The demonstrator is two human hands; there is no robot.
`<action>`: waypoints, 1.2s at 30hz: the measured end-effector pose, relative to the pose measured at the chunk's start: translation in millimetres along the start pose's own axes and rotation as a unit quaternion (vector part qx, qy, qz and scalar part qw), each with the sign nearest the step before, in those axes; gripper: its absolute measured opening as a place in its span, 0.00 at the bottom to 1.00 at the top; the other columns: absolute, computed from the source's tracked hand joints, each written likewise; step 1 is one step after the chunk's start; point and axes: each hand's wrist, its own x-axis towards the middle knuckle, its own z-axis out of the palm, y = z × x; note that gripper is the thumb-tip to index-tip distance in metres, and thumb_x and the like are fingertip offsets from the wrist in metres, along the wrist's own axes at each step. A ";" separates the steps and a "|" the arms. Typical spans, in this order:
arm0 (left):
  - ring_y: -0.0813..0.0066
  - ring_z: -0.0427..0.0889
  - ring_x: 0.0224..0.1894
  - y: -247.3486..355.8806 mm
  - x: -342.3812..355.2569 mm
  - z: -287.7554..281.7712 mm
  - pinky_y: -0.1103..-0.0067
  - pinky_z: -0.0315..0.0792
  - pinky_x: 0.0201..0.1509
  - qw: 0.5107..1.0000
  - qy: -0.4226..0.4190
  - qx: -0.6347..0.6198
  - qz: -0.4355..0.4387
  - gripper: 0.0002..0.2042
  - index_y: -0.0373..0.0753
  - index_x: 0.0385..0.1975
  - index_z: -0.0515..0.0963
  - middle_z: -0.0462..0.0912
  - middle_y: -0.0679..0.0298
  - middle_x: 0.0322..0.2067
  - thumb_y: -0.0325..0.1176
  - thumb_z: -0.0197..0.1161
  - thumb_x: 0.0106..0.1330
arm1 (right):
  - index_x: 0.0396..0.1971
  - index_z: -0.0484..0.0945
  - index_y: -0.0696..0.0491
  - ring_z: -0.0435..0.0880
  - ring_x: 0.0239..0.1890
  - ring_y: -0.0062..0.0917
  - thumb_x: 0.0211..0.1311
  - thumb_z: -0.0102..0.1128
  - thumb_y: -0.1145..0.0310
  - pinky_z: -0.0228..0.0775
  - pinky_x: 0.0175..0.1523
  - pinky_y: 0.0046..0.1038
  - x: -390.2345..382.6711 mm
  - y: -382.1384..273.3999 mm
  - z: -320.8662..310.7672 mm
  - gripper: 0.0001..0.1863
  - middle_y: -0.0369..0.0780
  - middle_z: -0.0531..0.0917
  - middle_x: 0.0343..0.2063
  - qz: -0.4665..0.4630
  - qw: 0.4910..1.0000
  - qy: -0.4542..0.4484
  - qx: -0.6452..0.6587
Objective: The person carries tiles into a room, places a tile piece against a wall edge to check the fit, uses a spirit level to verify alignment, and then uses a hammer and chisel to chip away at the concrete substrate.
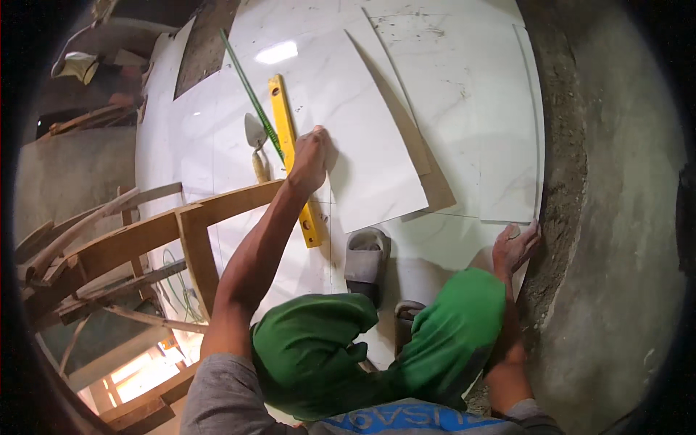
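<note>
I crouch on a white marble-look tiled floor (464,94). My left hand (310,156) reaches forward, and its fingers curl over the left edge of a loose white tile (362,123). That tile lies askew on the floor, with a brown shadowed band along its right side. A yellow spirit level (279,101) lies just left of this hand and passes under it. My right hand (516,245) rests open at the floor's right rim, next to a strip of rough grey mortar (562,145). My knees in green shorts (312,348) and my grey sandals (366,257) fill the foreground.
A thin green rod (243,72) and a trowel (255,134) lie beside the level. A wooden frame of beams (145,239) stands at the left, over the floor's edge. A bare concrete wall (623,217) curves along the right. Debris and planks lie at the far left.
</note>
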 end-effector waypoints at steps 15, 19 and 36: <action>0.80 0.72 0.33 11.8 -0.3 37.5 0.81 0.68 0.43 0.979 0.141 0.142 0.021 0.28 0.31 0.42 0.79 0.78 0.66 0.33 0.57 0.61 0.68 | 0.61 0.64 0.67 0.62 0.68 0.54 0.66 0.53 0.63 0.61 0.67 0.50 -18.2 18.6 -18.6 0.30 0.58 0.60 0.66 -0.040 0.982 0.131 0.128; 0.80 0.75 0.46 9.2 -23.5 45.2 0.86 0.66 0.55 0.981 0.108 0.159 0.036 0.35 0.27 0.57 0.75 0.80 0.61 0.48 0.57 0.63 0.66 | 0.59 0.68 0.64 0.68 0.63 0.52 0.65 0.56 0.60 0.67 0.63 0.45 -41.1 18.1 -18.4 0.28 0.56 0.68 0.61 -0.087 0.958 0.150 0.229; 0.72 0.76 0.27 -109.9 -182.5 170.5 0.73 0.73 0.28 0.983 -0.086 -0.074 -0.143 0.16 0.37 0.41 0.75 0.73 0.65 0.27 0.46 0.59 0.72 | 0.49 0.78 0.60 0.80 0.48 0.27 0.65 0.63 0.62 0.69 0.56 0.31 -153.8 -35.6 -149.0 0.19 0.40 0.82 0.44 0.321 0.591 -0.200 0.712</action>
